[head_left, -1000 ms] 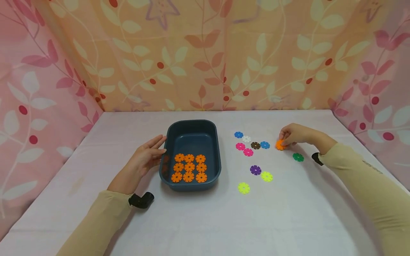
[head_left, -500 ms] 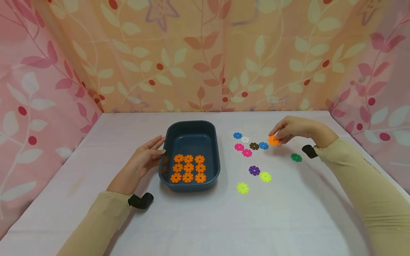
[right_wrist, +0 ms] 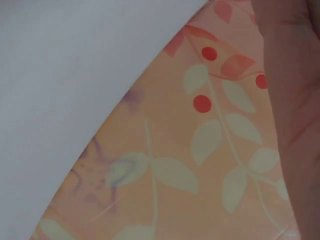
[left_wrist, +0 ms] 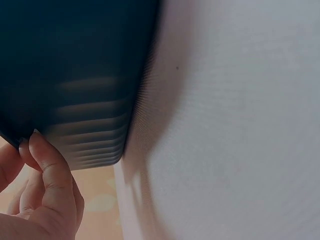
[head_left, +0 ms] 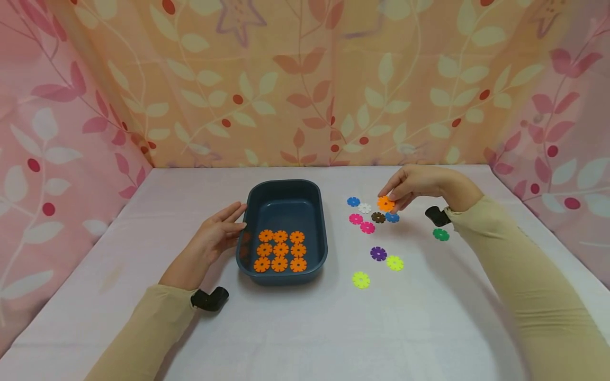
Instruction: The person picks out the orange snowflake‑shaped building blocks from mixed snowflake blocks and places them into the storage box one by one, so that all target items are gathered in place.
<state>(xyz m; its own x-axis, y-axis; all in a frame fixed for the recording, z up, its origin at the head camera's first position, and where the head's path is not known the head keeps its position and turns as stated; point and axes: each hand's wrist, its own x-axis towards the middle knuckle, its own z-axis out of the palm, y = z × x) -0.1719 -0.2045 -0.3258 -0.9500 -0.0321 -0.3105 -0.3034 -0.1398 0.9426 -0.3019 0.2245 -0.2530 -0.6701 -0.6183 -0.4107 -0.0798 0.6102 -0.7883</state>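
Note:
In the head view my right hand (head_left: 419, 182) pinches an orange notched plastic disc (head_left: 385, 203) between thumb and fingers, over the brown disc (head_left: 378, 217) and a blue disc (head_left: 392, 217). My left hand (head_left: 214, 235) is at the left side of a deep dark blue tray (head_left: 286, 282); its thumb lies at the rim and its fingertips meet the outer wall, as the left wrist view shows on the ribbed tray side (left_wrist: 90, 110). Orange discs (head_left: 281, 250) lie in rows of three in the tray's near half. The right wrist view shows only part of the hand (right_wrist: 295, 115).
Right of the tray lie a blue disc (head_left: 353, 201), a white disc (head_left: 365, 208), two pink discs (head_left: 356, 218), a purple disc (head_left: 378, 254), two yellow discs (head_left: 395, 263) and a green disc (head_left: 440, 234). Patterned cloth (head_left: 305, 79) closes off the table's back and sides.
My right hand has lifted the orange disc off the table and carried it left, from near the green disc to above the brown one. The left hand and the tray have stayed put.

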